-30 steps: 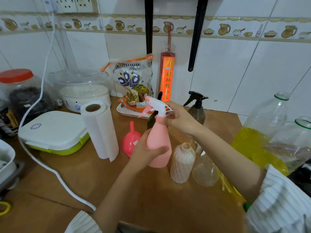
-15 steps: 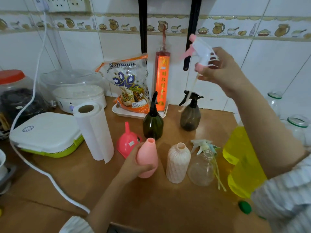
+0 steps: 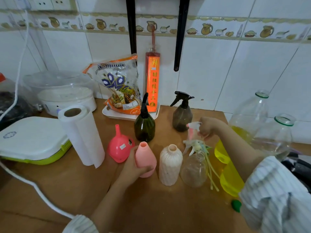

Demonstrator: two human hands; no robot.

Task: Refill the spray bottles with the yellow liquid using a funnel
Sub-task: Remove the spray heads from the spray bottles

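Holding the open pink bottle (image 3: 146,159) upright on the desk (image 3: 84,190), the left hand (image 3: 134,165) wraps it; the right hand (image 3: 207,127) pinches its blurred trigger sprayer (image 3: 192,128).

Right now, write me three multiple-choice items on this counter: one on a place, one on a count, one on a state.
1. Where is the pink funnel?
A. In the white ribbed bottle's neck
B. On the counter, left of the pink bottle
C. In the right hand

2. How many bottles still wear a spray head?
A. Two
B. Four
C. None

3. What state is the pink bottle in?
A. Capped
B. Lying on its side
C. Open-necked, held by the left hand

Answers: 1 B, it rests spout-up beside the bottle. 2 A, only the dark green bottle and the smoky grey bottle have one. 3 C, the left hand grips it while the right hand holds its spray head.
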